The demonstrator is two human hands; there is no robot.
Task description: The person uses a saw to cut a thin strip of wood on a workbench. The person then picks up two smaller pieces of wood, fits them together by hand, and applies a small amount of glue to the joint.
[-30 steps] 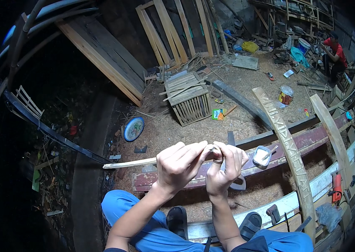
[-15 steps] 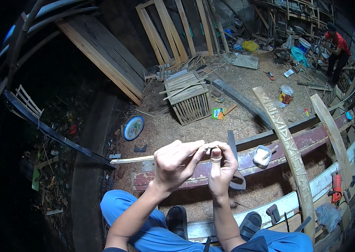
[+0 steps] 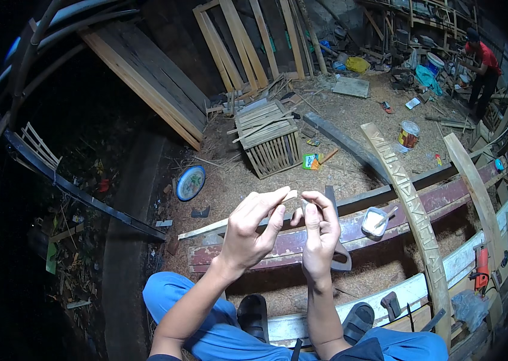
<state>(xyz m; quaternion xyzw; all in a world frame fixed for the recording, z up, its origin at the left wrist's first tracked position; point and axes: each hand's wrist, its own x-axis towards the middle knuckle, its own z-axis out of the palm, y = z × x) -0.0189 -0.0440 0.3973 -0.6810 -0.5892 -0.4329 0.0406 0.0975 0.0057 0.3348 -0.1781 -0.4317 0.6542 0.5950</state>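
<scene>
From here I see the left hand (image 3: 247, 231) pinching a pale, slender wooden strip (image 3: 203, 229), its light tip poking past the fingertips toward the right hand (image 3: 320, 236), whose curled fingers' grip I can't tell. Leftward, the narrow strip reaches past the scuffed maroon plank (image 3: 206, 256).

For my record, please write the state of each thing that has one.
Left hand: closed on strip
Strip: held, slanting
Right hand: fingers curled, grip unclear
Tub: open, stick inside
Can: upright
Crate: sticks on top
Saw: lying, partly hidden
Board: carved
Bag: crumpled
Red plank: paint worn
</scene>
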